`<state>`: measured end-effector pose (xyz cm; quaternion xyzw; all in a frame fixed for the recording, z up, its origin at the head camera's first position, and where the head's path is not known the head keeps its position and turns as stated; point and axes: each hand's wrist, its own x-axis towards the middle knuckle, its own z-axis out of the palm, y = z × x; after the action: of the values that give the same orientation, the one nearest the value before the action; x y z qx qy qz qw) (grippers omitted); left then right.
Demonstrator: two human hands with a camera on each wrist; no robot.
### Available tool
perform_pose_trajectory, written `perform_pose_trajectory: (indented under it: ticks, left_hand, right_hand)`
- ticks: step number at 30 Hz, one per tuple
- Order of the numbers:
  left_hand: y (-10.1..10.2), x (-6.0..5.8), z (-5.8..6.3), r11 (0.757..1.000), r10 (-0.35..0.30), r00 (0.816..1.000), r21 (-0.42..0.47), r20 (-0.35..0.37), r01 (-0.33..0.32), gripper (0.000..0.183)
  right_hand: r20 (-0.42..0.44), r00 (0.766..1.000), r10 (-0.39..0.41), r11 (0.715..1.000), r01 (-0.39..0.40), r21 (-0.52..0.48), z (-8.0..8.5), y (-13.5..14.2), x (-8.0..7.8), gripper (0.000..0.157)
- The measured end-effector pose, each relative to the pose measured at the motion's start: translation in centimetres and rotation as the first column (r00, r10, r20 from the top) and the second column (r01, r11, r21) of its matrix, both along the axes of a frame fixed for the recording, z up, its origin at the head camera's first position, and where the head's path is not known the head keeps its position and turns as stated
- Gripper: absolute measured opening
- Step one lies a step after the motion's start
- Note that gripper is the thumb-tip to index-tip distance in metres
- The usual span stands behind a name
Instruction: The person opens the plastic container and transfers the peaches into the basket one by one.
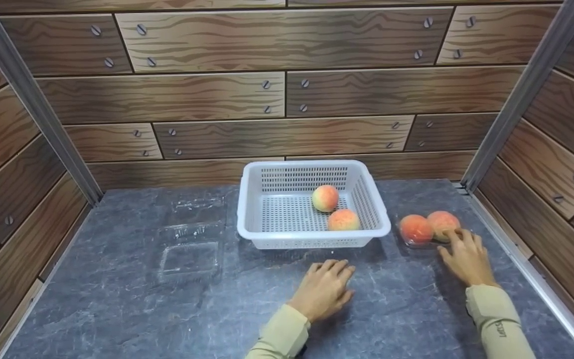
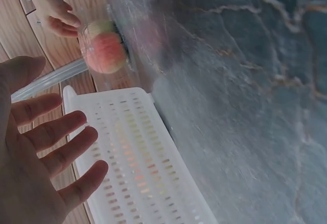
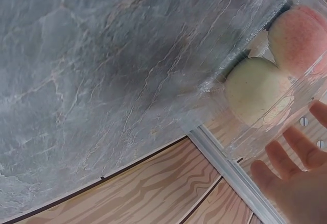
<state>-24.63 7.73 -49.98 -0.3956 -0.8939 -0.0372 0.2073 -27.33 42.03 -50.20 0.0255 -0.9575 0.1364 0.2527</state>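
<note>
In the head view, my right hand (image 1: pixel 468 255) is at the right, its fingertips overlapping the nearer side of one peach (image 1: pixel 444 224). That peach and a second peach (image 1: pixel 416 229) sit side by side in a clear plastic container (image 3: pixel 239 150). The right wrist view shows the fingers (image 3: pixel 301 147) spread loosely along the container's side. My left hand (image 1: pixel 323 290) hovers before the white basket (image 1: pixel 312 234), fingers relaxed and holding nothing. Inside the basket lie two more peaches, one farther back (image 1: pixel 325 198) and another at the front (image 1: pixel 344 220).
Left of the basket, clear plastic containers (image 1: pixel 190 259) with no fruit in them lie on the dark marbled tabletop (image 1: pixel 117 299). Wood-patterned walls (image 1: pixel 287 45) enclose the back and both sides, with metal rails (image 1: pixel 43 104) at the corners.
</note>
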Motion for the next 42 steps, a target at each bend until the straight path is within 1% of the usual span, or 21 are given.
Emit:
perform_pose_trajectory:
  ticks: [5,11,19,23,25,28,31,33,35,38,42]
  left_hand:
    - [0.7,-0.1,0.0,1.000,-0.005,1.000,-0.010,0.010,0.005,0.044]
    - [1.9,-0.5,0.1,1.000,-0.017,1.000,-0.022,0.006,0.017,0.044]
    - [3.6,-1.3,0.7,0.999,-0.031,0.999,-0.023,-0.032,0.031,0.041]
    - [4.7,-1.4,1.3,0.998,-0.053,0.998,-0.024,-0.019,0.052,0.042]
    - [5.2,-1.5,1.6,0.997,-0.065,0.998,-0.048,-0.015,0.064,0.042]
    - [5.9,-1.9,1.8,0.989,-0.083,0.996,-0.125,-0.042,0.077,0.040]
    - [6.6,-2.4,1.9,0.976,-0.103,0.992,-0.200,-0.076,0.086,0.034]
    - [7.1,-2.6,2.1,0.971,-0.106,0.991,-0.221,-0.080,0.086,0.031]
    - [7.7,-2.9,2.3,0.973,-0.094,0.993,-0.219,-0.071,0.077,0.029]
    - [8.9,-3.1,2.7,0.980,-0.060,0.998,-0.192,-0.031,0.053,0.030]
    - [10.6,-3.3,2.4,0.991,-0.054,0.998,-0.126,-0.014,0.051,0.028]
  right_hand:
    - [-0.011,1.000,-0.005,1.000,0.005,0.006,-0.1,0.1,0.0,0.037]
    - [-0.009,1.000,-0.013,1.000,0.013,0.012,-0.3,0.1,0.0,0.038]
    - [-0.044,0.999,-0.011,1.000,0.012,0.018,-0.7,-0.1,0.1,0.038]
    - [-0.059,0.998,-0.020,1.000,0.021,0.020,-0.9,-0.3,0.1,0.038]
    - [-0.067,0.997,-0.031,0.999,0.032,0.016,-1.0,-0.6,0.0,0.037]
    - [-0.086,0.996,-0.039,0.999,0.040,0.002,-1.5,-1.1,-0.2,0.037]
    - [-0.136,0.990,-0.033,0.999,0.033,-0.002,-2.1,-1.6,-0.5,0.037]
    - [-0.174,0.984,-0.027,1.000,0.028,0.003,-2.3,-1.9,-0.6,0.037]
    - [-0.195,0.981,-0.024,1.000,0.026,0.011,-2.4,-2.0,-0.8,0.038]
    - [-0.203,0.979,-0.017,1.000,0.022,0.021,-2.3,-1.9,-0.8,0.039]
    - [-0.252,0.968,-0.016,0.999,0.027,0.038,-2.6,-1.6,-0.4,0.040]
